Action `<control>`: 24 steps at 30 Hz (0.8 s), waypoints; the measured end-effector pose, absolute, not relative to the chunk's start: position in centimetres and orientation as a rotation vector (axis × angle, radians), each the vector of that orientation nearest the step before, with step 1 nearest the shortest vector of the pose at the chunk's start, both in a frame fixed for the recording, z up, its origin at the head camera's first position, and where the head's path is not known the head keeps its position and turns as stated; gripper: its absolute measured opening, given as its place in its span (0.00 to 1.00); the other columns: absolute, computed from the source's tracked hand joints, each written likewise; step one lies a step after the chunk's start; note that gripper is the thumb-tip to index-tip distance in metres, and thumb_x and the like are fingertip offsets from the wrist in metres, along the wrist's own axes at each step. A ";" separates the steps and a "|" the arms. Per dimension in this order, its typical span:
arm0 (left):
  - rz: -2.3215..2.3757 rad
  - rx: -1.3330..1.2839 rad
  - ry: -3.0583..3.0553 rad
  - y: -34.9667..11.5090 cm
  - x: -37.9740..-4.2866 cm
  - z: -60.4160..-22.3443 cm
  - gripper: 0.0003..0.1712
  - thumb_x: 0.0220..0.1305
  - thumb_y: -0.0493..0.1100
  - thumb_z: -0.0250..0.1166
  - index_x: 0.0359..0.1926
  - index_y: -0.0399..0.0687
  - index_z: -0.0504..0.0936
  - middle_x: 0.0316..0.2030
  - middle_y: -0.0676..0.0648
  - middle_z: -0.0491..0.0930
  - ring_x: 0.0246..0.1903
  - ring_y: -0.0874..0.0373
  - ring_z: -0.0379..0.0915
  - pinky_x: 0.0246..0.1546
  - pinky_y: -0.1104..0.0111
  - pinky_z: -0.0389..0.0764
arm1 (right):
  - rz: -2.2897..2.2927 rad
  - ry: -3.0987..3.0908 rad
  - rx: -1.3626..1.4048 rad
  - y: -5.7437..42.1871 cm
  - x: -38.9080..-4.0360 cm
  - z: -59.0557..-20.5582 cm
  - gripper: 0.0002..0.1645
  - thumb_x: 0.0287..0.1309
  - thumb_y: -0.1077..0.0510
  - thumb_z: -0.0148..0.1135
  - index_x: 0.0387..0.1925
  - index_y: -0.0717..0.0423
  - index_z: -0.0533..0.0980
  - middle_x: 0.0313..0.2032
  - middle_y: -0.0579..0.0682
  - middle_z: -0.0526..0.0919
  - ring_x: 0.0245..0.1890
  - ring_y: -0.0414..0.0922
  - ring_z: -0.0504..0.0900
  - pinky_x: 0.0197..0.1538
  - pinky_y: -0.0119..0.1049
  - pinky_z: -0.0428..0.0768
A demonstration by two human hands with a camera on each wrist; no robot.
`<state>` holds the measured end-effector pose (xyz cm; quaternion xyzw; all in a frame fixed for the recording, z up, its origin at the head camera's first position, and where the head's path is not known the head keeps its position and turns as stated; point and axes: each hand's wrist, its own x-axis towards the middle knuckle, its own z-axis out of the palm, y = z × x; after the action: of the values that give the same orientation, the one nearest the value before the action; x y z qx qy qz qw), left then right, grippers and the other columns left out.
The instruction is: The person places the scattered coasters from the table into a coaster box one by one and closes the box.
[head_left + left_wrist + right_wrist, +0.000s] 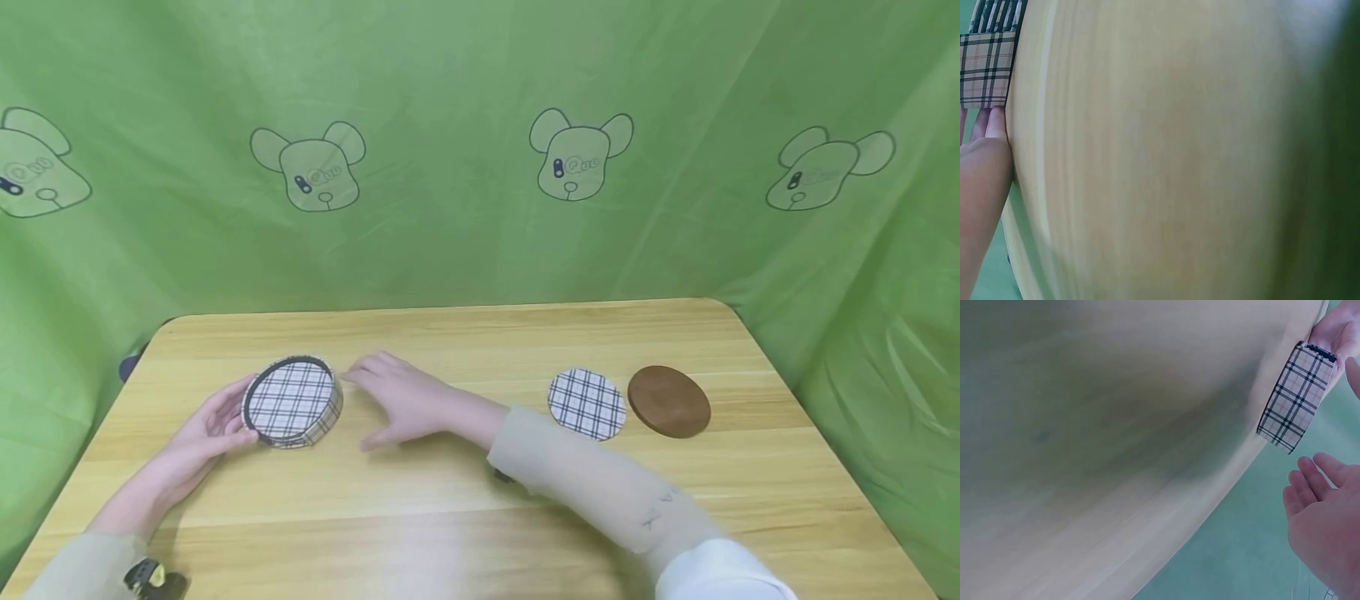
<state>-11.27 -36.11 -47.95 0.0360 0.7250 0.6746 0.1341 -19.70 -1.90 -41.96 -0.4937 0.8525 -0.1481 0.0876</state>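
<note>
Clearly, from the head view, the round plaid holder (pixel 292 402) sits toward the left part of the wooden table (pixel 450 542), and the likeliest trouble is a slip or twist, since the left hand (pixel 213 429) has it from one side only, thumb at the near rim and fingers along the outer wall; a bump from the right hand (pixel 405 400) could knock it askew. The right sleeve (pixel 585 483) passes close by the nearer edge of the plaid disc (pixel 587 402), so a low sweep of that forearm might drag it, perhaps into the brown disc (pixel 669 402) just beside. The right hand reaches across with its fingers spread and thumb apart, grasping nothing, its fingertips near the holder's right wall without evident contact. Through the left wrist view, the holder is cut off at the upper corner, with some left fingers at its lower edge; how firmly they press cannot be told. Over in the right wrist view, the holder's wall lies between both hands, the right fingers extended, slightly bent and unloaded, with a visible gap before the plaid surface.
</note>
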 end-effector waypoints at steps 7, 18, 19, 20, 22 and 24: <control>1.958 0.119 2.106 -36.0 -11.1 -48.0 0.52 0.69 0.27 0.63 0.86 0.46 0.45 0.83 0.29 0.33 0.60 0.90 0.66 0.63 0.89 0.70 | -0.416 2.522 -1.468 -0.2 -19.3 -42.4 0.62 0.53 0.37 0.80 0.79 0.59 0.62 0.76 0.53 0.70 0.76 0.48 0.67 0.83 0.42 0.65; 1.978 0.124 2.096 -36.0 -11.3 -48.0 0.52 0.70 0.27 0.63 0.85 0.44 0.45 0.82 0.27 0.32 0.60 0.90 0.66 0.64 0.88 0.71 | -0.407 2.486 -1.441 2.7 -18.6 -42.6 0.60 0.55 0.37 0.79 0.80 0.57 0.62 0.76 0.52 0.69 0.77 0.49 0.66 0.84 0.43 0.64; 1.982 0.123 2.094 -36.0 -11.4 -48.0 0.52 0.70 0.26 0.62 0.85 0.44 0.45 0.82 0.27 0.32 0.60 0.90 0.66 0.64 0.88 0.71 | -0.411 2.485 -1.437 2.9 -18.6 -42.7 0.60 0.55 0.37 0.78 0.80 0.57 0.62 0.76 0.52 0.69 0.77 0.49 0.66 0.84 0.43 0.64; 1.981 0.122 2.095 -36.0 -11.4 -48.0 0.52 0.70 0.26 0.62 0.85 0.44 0.45 0.83 0.27 0.33 0.60 0.90 0.66 0.64 0.88 0.70 | -0.423 2.480 -1.434 3.2 -18.6 -42.7 0.60 0.55 0.37 0.78 0.80 0.57 0.62 0.76 0.53 0.69 0.77 0.49 0.66 0.84 0.44 0.64; 1.975 0.119 2.101 -36.0 -11.3 -48.0 0.52 0.70 0.27 0.62 0.86 0.45 0.45 0.83 0.28 0.33 0.60 0.90 0.66 0.64 0.88 0.70 | -0.441 2.474 -1.434 3.6 -18.7 -42.8 0.60 0.55 0.38 0.78 0.80 0.57 0.62 0.77 0.53 0.68 0.77 0.50 0.66 0.84 0.45 0.64; 1.974 0.110 2.100 -36.0 -11.3 -48.0 0.52 0.70 0.26 0.62 0.86 0.46 0.45 0.83 0.29 0.33 0.60 0.90 0.65 0.65 0.88 0.69 | -0.467 2.468 -1.436 4.1 -18.7 -42.9 0.59 0.55 0.38 0.78 0.80 0.57 0.62 0.76 0.54 0.69 0.77 0.50 0.66 0.84 0.45 0.64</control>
<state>-11.35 -36.00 -48.01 0.0378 0.7221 0.6787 0.1286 -18.69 4.05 -42.86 -0.4925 0.8465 -0.1600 0.1237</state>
